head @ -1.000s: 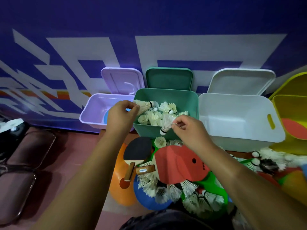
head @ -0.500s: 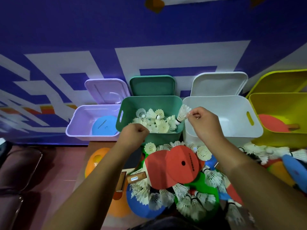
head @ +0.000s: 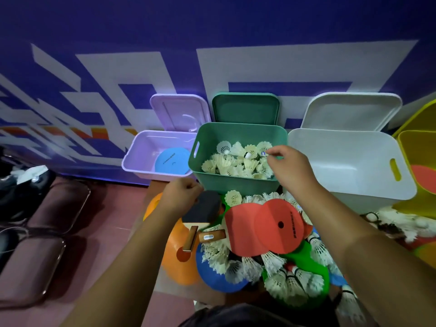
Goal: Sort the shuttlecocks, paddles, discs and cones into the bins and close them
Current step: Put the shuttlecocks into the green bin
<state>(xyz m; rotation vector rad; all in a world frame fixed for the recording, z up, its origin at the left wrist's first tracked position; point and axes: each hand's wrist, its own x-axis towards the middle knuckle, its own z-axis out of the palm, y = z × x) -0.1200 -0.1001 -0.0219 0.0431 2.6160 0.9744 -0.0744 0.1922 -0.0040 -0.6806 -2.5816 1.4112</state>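
Note:
The green bin [head: 236, 185] stands open and holds several white shuttlecocks [head: 233, 164]. My right hand [head: 291, 168] reaches over its right side, fingertips pinched at one shuttlecock [head: 263, 147] on top of the heap. My left hand [head: 181, 197] is a closed fist in front of the bin, by the top edge of a black paddle [head: 203, 208]. Below lie two overlapping red paddles [head: 266, 225], an orange cone [head: 179, 263], a blue disc [head: 212, 277], a green disc [head: 306, 260] and many loose shuttlecocks [head: 290, 282].
A lilac bin [head: 139, 152] holds a blue disc [head: 172, 161]. A white bin [head: 354, 182] and a yellow bin [head: 415, 142] with a red paddle [head: 424, 178] stand to the right. All lids lean open against the blue wall. Padded chairs [head: 42, 208] stand at left.
My right hand carried its shuttlecock from the green bin's right rim down onto the heap inside. My left hand dropped from the bin's front down to the black paddle.

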